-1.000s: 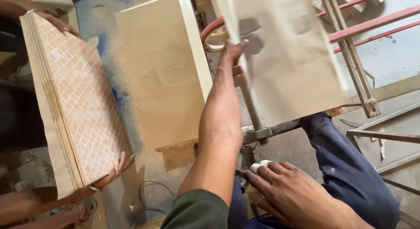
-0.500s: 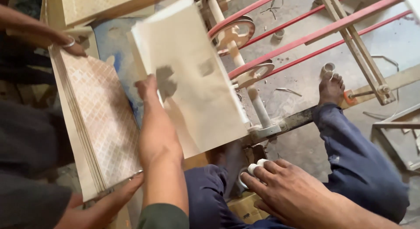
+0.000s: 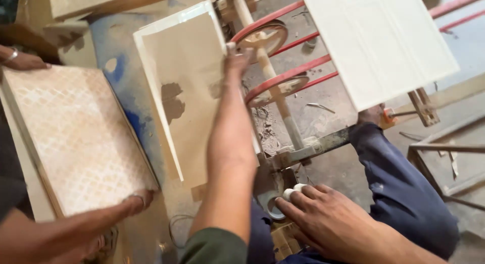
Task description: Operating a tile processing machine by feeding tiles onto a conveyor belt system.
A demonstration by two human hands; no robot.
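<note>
My left hand [image 3: 237, 64] grips the right edge of a beige tile [image 3: 187, 87], held tilted over a blue-stained surface [image 3: 129, 97]. Lower right, my right hand [image 3: 328, 223] curls its fingers over a white handle [image 3: 293, 192] on a metal machine frame [image 3: 313, 145]. A white tile [image 3: 379, 42] lies at the upper right over red belts [image 3: 288, 74] and their pulley wheels [image 3: 262, 37]. To the left, another person's hands [image 3: 136, 201] hold a stack of tiles [image 3: 76, 138] with a diamond-patterned back facing up.
My leg in blue trousers [image 3: 399, 188] stretches toward the machine. A wooden roller shaft [image 3: 275, 100] runs down the middle. Metal bars [image 3: 444, 148] lie on the dusty floor at the right. More tiles [image 3: 96, 1] sit at the top left.
My left hand carried the beige tile from the belts leftward, beside the stack. The other person lowered the stack flatter. A white tile has come into view at the upper right.
</note>
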